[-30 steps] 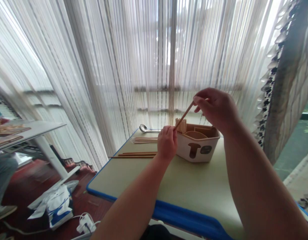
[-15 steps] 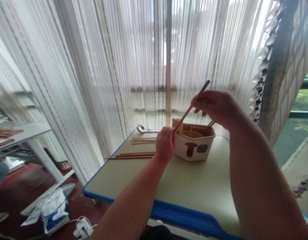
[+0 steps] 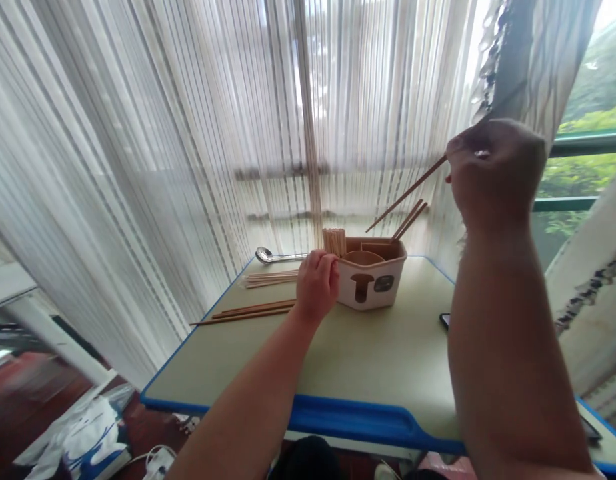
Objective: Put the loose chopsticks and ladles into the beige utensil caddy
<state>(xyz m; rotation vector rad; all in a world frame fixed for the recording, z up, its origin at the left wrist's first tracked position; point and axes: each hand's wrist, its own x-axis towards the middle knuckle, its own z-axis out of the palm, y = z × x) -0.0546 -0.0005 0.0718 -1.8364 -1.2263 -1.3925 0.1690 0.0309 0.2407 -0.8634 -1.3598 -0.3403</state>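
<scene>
The right hand point(image 3: 495, 167) clamps a slim brown wooden chopstick point(image 3: 407, 194), slanting down leftward above the white-and-brown plastic utensil box point(image 3: 374, 299) on the pale blue-edged table's point(image 3: 378, 353) far side; the left hand point(image 3: 316, 284) curls at its left rim, whether clamped I cannot tell

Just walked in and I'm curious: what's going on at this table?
A person's right hand holds up a brown stick, slanting down to the left, its lower end clear of the white container. The left hand is at the container's left edge; whether it grips it is hard to tell. Two sticks lean in the container's right side, and a pale bundle stands at its left. Further left lie brown sticks, pale sticks and a slotted ladle.
</scene>
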